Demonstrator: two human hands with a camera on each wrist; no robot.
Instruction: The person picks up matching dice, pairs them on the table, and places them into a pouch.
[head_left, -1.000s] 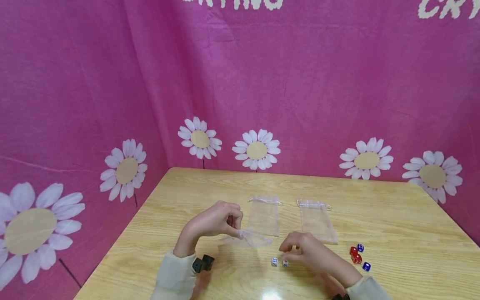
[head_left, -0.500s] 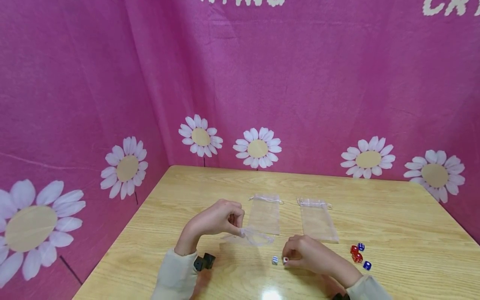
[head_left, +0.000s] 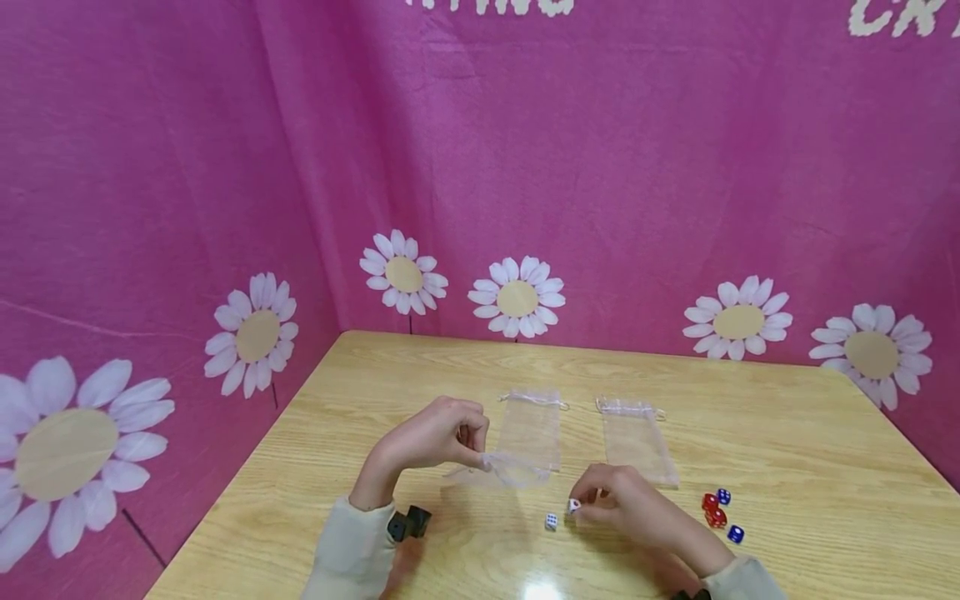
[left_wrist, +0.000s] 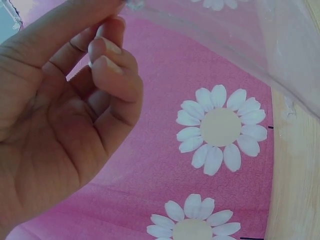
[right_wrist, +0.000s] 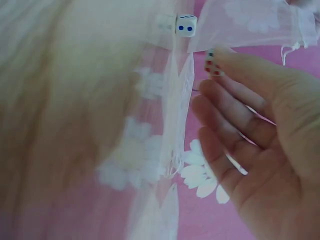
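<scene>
My left hand [head_left: 442, 435] pinches the mouth edge of a sheer white drawstring pouch [head_left: 517, 472] between thumb and fingers and holds it up over the table. In the left wrist view the pouch [left_wrist: 240, 45] stretches away from the fingertips. A white die with red dots [right_wrist: 213, 64] sits pinched between thumb and fingertips of my right hand [head_left: 626, 504], close over the wood. Just left of it, a second white die with blue dots [head_left: 551, 522] lies on the table.
Two more sheer pouches lie flat behind the hands, one in the middle [head_left: 529, 429] and one further right [head_left: 637, 446]. Right of my right hand are red dice [head_left: 716, 517] and blue dice [head_left: 736, 534]. A pink flowered cloth [head_left: 600, 183] hangs behind the wooden table [head_left: 787, 417].
My right hand has come down to the white die, pinched it and raised it slightly off the wood. The left hand keeps holding the pouch in nearly the same place.
</scene>
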